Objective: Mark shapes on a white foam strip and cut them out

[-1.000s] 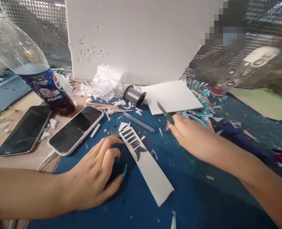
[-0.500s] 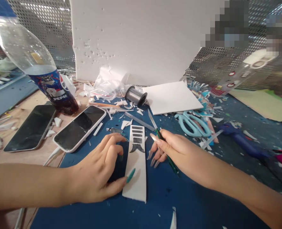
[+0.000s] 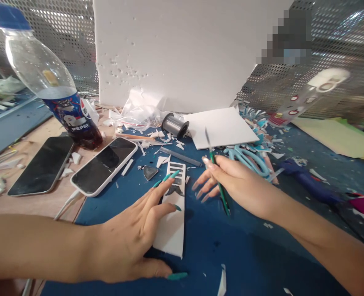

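A white foam strip [image 3: 172, 222] with dark cut-out slots near its far end lies on the blue cutting mat [image 3: 231, 255]. My left hand [image 3: 139, 238] rests flat on the strip, fingers spread and stretched out, teal nails pointing away. My right hand [image 3: 234, 183] is closed on a thin green-handled craft knife [image 3: 214, 170], blade pointing up and away, just right of the strip's slotted end. The other fingers of that hand hang loose toward the mat.
Two phones [image 3: 103, 164] [image 3: 42, 164] lie left, beside a tilted Pepsi bottle [image 3: 52, 88]. A large foam block [image 3: 176, 49] stands behind, with a wire spool [image 3: 174, 124], a white sheet [image 3: 222, 126], light-blue scissors [image 3: 246, 158] and several scraps around. A blue tool [image 3: 308, 181] lies right.
The strip was turned from slanted to pointing straight away. My left hand went from curled beside it to flat on top. My right hand brought the knife in from the scissors.
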`<state>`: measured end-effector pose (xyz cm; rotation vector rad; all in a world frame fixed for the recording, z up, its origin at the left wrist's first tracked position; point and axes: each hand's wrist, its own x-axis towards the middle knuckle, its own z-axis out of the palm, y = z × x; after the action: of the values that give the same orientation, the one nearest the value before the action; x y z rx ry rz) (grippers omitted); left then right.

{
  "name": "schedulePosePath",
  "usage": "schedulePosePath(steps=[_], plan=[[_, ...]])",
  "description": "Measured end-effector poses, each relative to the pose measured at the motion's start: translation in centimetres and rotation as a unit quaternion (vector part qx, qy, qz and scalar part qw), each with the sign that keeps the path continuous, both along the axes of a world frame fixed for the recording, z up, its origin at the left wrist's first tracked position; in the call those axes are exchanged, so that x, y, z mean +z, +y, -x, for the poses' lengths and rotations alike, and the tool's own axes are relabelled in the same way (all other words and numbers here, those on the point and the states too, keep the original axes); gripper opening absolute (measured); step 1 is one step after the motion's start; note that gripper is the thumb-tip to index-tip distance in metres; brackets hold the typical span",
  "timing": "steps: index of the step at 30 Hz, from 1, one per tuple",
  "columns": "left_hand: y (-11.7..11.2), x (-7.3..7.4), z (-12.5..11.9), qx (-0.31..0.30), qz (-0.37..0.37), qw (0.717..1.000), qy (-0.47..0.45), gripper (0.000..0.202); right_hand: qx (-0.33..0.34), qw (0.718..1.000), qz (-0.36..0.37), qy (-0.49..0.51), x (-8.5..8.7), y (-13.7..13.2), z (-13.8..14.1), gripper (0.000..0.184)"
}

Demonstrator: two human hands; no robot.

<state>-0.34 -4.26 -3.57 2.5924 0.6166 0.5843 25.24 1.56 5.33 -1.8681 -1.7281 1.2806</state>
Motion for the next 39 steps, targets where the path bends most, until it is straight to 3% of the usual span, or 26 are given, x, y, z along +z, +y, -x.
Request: schedulePosePath(steps=[2,8,14,17,19,21,22,24,29,32,35,39], plan=[[-0.1,0.0,0.1,-0.008,0.000,1.000,-0.002,0.077,0.011,0.998,0.050,0.032,-0.5,-0.1,0.5,0.035],[-1.3,0.4,0.3,0.004,0.001,1.000,-0.002,0.072,-0.008,0.994,0.090,0.061,-1.2,-0.6,1.4,0.031],[-4.1,1.5,1.3,0.046,-0.034,0.998,0.019,0.068,0.058,0.987,0.129,0.079,-0.9,-1.0,1.5,0.036],[-3.9,2.2,1.9,0.051,-0.061,0.996,0.028,0.070,0.075,0.993,0.072,0.055,-1.3,-0.6,0.0,0.039],[-2.6,2.9,1.9,0.027,-0.069,0.996,0.046,0.081,0.099,0.995,-0.009,0.018,-1.8,-0.2,-1.4,0.040],[-0.6,3.5,1.7,-0.077,-0.068,0.990,0.096,0.093,0.115,0.990,-0.071,-0.031,-2.3,0.2,-2.6,0.042],[0.4,3.7,1.5,-0.137,-0.065,0.983,0.100,0.093,0.123,0.988,-0.081,-0.047,-2.6,0.3,-3.0,0.042],[2.2,3.7,1.1,-0.194,-0.039,0.975,0.102,0.083,0.144,0.986,-0.075,-0.049,-2.9,0.7,-3.3,0.036],[3.8,3.2,0.2,-0.176,0.020,0.979,0.103,0.090,0.196,0.975,-0.090,0.044,-2.9,1.7,-2.5,0.029],[3.5,3.1,0.0,-0.163,0.018,0.983,0.079,0.090,0.177,0.973,-0.147,0.014,-2.9,2.1,-2.5,0.025],[2.9,2.7,0.2,-0.154,-0.002,0.985,0.080,0.093,0.201,0.957,-0.211,-0.008,-3.5,2.3,-3.0,0.037],[1.7,1.3,1.0,-0.061,-0.022,0.996,0.065,0.120,0.253,0.935,-0.250,-0.015,-4.6,2.7,-3.7,0.048]])
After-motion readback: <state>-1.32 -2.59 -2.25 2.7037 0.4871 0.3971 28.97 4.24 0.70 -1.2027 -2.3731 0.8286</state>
